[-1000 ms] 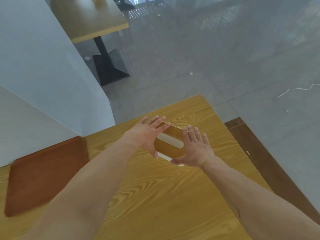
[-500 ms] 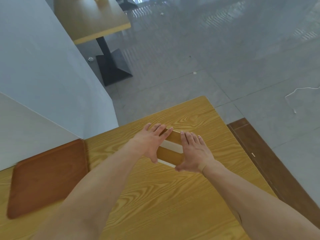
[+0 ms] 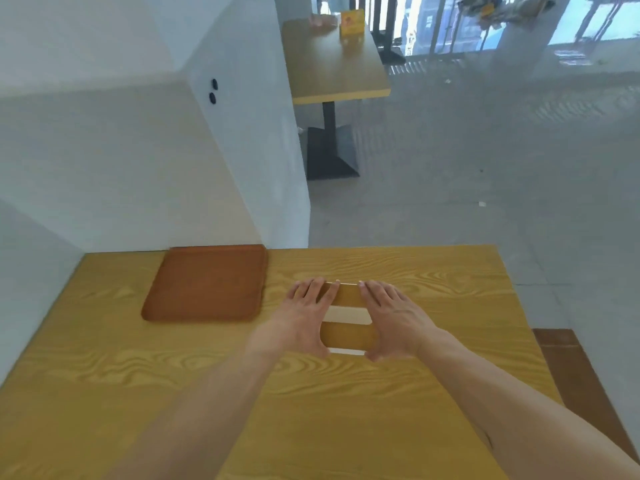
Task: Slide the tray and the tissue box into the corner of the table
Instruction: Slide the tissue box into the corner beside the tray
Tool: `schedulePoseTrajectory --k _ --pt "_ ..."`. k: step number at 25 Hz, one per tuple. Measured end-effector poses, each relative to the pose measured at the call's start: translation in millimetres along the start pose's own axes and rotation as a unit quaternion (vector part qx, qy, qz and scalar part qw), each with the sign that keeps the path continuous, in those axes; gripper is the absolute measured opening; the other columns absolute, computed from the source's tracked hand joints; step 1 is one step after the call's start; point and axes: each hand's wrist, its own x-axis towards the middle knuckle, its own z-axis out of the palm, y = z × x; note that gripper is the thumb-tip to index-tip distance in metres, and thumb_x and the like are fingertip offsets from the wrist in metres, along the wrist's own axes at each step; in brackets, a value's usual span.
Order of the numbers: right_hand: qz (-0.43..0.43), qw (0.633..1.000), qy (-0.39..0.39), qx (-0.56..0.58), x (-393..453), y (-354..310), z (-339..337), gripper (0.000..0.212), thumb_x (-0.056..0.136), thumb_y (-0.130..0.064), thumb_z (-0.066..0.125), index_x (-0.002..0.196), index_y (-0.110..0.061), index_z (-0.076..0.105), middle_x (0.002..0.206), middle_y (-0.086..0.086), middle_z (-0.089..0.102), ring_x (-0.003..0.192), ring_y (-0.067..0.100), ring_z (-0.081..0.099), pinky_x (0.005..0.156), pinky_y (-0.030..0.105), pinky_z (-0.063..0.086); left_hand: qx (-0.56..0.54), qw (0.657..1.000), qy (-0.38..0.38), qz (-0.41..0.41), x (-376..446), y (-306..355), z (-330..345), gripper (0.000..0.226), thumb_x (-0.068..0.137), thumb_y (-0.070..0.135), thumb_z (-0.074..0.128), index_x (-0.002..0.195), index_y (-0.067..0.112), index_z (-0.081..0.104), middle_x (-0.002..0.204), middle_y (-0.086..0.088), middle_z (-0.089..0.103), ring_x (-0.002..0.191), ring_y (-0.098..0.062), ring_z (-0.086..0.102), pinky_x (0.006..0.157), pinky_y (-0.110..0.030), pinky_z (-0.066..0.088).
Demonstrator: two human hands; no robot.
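So over on the left there's the white wall (image 3: 121, 161), and the brown tray (image 3: 204, 284) is lying flat on the desk (image 3: 346, 403) with its far edge right up against that wall. It sits a little in from the desk's left edge, so there's a strip of bare wood between it and the far left corner. Looks empty from here, though it's a bit blurry.

Just right of the tray is the left hand (image 3: 301, 317), fingers spread flat and pressed on the left side of the tissue box (image 3: 346, 332), thumb tucked down at the near edge. The box is wood-coloured with a pale slot across the top and it's resting on the desk, near the tray but not touching it, roughly mid-desk and short of the far edge.

The right hand (image 3: 394, 317) does the same on the box's right side, palm down, fingers pointing away. So both hands clamp the box between them.

Farther back to the right there's another table (image 3: 332, 67) on a black pedestal, with a small yellow sign (image 3: 352, 22) on it, and grey floor (image 3: 485, 168).
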Motion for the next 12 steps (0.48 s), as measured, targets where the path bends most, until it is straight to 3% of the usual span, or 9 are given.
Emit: schedulePoseTrajectory --k 12 --pt "-0.244 0.968 0.003 -0.064 63 -247 -1 0.132 0.058 -0.063 0.074 0.156 -0.013 0.001 0.161 0.006 0.013 0.147 0.026 0.009 0.120 0.036 0.012 -0.074 0.972 0.087 -0.205 -241 -145 48 0.131 0.053 0.066 0.072 0.152 0.028 -0.005 0.155 -0.005 0.011 0.145 -0.031 0.009 0.120 -0.045 0.012"
